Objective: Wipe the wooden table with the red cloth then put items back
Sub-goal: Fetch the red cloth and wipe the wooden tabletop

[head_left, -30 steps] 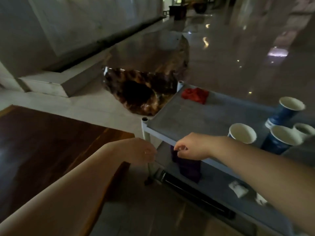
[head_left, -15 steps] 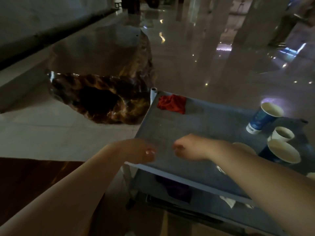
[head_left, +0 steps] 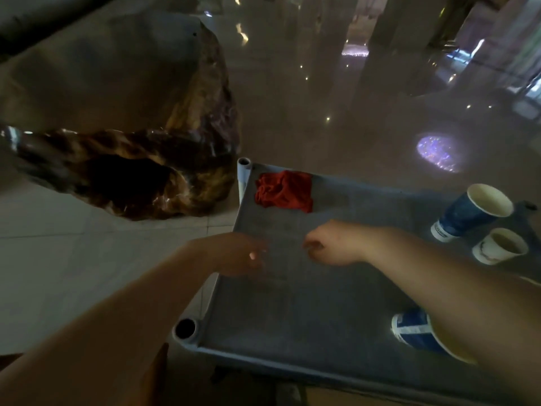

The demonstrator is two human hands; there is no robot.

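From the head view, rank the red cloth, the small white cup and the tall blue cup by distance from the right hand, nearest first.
From the right hand:
1. Red cloth, at the shelf's far left corner.
2. Small white cup, at the right edge.
3. Tall blue cup, just beyond the white one.

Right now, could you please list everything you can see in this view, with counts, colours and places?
Red cloth: one, red, crumpled, at the far left corner of the grey shelf top.
Shelf cart: one, grey top with pale blue frame, centre and right.
Blue paper cup: one, blue with a pale inside, at the right side of the shelf top.
White paper cup: one, white, just nearer than that blue cup.
Second blue cup: one, blue and white, near right, partly hidden by the right forearm.
Carved wood stump: one, dark brown, glossy, on the floor at left.
Floor: pale, shiny tiles.
Left hand: empty, over the shelf's left edge.
Right hand: loosely curled, empty, over the shelf top.
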